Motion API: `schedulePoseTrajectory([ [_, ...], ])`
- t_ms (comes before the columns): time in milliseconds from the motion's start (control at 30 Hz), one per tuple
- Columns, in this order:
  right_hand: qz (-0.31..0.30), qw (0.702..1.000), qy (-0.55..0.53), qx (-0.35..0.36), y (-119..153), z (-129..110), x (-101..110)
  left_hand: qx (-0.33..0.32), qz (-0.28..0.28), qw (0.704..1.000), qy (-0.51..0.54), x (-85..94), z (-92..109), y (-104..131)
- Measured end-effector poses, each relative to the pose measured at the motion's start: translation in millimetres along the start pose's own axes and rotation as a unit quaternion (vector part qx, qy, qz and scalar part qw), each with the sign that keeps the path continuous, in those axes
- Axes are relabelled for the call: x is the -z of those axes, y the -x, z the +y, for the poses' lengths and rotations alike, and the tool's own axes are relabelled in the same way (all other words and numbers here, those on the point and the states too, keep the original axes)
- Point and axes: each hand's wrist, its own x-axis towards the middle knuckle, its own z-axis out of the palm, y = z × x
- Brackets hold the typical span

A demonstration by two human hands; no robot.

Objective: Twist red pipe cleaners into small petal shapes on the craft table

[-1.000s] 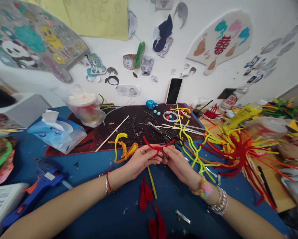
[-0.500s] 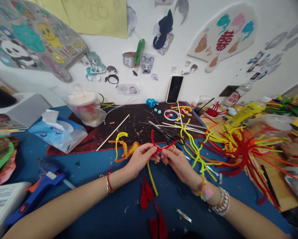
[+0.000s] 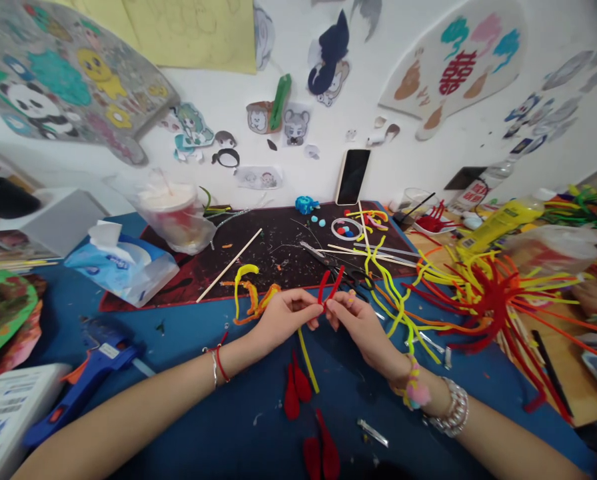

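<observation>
Between my two hands, over the blue mat, a red pipe cleaner (image 3: 335, 283) has its two ends pointing up. My left hand (image 3: 289, 316) pinches its lower part between thumb and index finger. Close beside it, the fingertips of my right hand (image 3: 354, 321) are closed on the same red piece. The fingers hide its lower part. Below my hands lie red teardrop-shaped pieces (image 3: 291, 392), with a yellow-green strip (image 3: 308, 360) beside them. Yellow and orange bent pipe cleaners (image 3: 252, 297) rest just beyond my left hand.
Black scissors (image 3: 351, 277) lie beyond my hands. Loose yellow and red pipe cleaners (image 3: 498, 300) spread at the right. At the left are a blue glue gun (image 3: 103, 360), a tissue pack (image 3: 128, 267) and a bagged cup (image 3: 171, 213). A phone (image 3: 353, 177) leans on the wall.
The red pipe cleaner's ends, spread wide before, now point up closer together. My fingertips have come nearer each other. The whole view has shifted slightly.
</observation>
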Motion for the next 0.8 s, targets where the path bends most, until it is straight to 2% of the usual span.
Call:
schedulePoseTrajectory([
  [167, -0.022, 0.999, -0.024, -0.005, -1, 1, 2, -0.042, -0.002, 0.990, -0.131, 1.5, 9, 2],
  [300, -0.042, 0.994, -0.093, -0.041, -3, 2, 4, -0.115, -0.008, 0.953, -0.279, 4.1, 21, 2],
  [400, -0.058, 0.984, -0.157, -0.061, -3, 3, 5, -0.146, -0.036, 0.924, -0.352, 5.9, 26, 2],
  [600, -0.122, 0.960, -0.224, -0.114, -6, 7, 10, -0.184, -0.118, 0.873, -0.437, 10.3, 33, 2],
  [700, -0.164, 0.952, -0.205, -0.157, -7, 2, 13, -0.188, -0.136, 0.868, -0.439, 12.4, 37, 3],
  [800, -0.198, 0.951, -0.169, -0.168, -5, -6, 17, -0.190, -0.145, 0.867, -0.436, 13.2, 38, 4],
])
